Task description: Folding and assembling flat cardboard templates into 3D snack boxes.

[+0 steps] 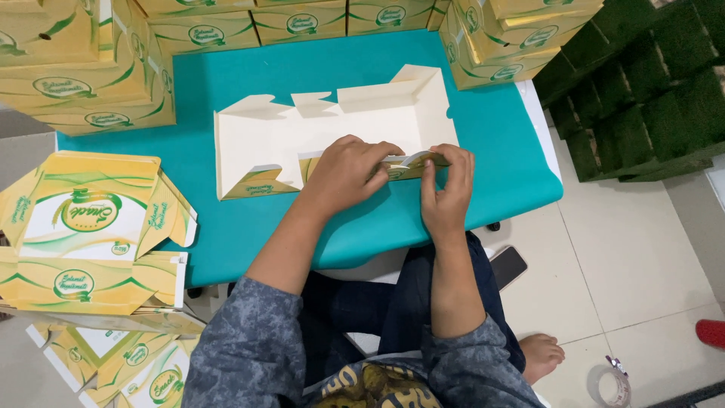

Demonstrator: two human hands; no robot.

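A flat cream-white cardboard box blank, yellow and green on its outside, lies on the teal table, partly folded with its far and right walls raised. My left hand presses down on the near wall flap. My right hand pinches the same near flap at its right corner, thumb and fingers closed on the fold. Both hands touch the box's near edge.
Finished yellow boxes are stacked along the far edge and at the far right. A pile of flat blanks lies at my left. A phone rests by my knee; a tape roll lies on the tiled floor.
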